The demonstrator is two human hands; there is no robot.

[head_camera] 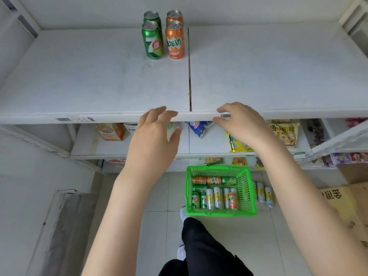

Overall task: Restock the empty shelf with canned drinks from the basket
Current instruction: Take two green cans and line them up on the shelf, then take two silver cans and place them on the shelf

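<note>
**Left.** The white shelf [79,76] in front of you is bare across its whole left half, from the left corner to the middle.

**Left of centre.** Your left hand [153,140] is at the shelf's front edge, fingers spread and relaxed, grasping nothing. Whether the fingertips touch the edge cannot be told. At the back edge, two green cans [151,41] stand upright, one behind the other.

**Centre.** Just beside them stand two orange cans [174,40], also upright and in file, next to the seam [189,66] that splits the shelf into two boards. These four cans are all the stock you have placed so far.

**Right of centre.** The green basket [219,213] sits on the floor below, well apart from the shelf. It holds a good dozen cans [217,197] in green, orange and silver-yellow, most of them lying on their sides. Your right hand [241,126] is above it at the shelf's front edge, fingers loosely curved and released, carrying nothing.

**Right.** Three silver-yellow cans [263,194] lie on the floor just beside the basket's right wall. The right board of the shelf is bare to its far corner. A cardboard box [342,198] stands at the right margin.

**Progress.** By this evidence the task is at an early stage. One short double row is done, and most of the load is left in the basket. Your next reach is probably down to the basket.
</note>
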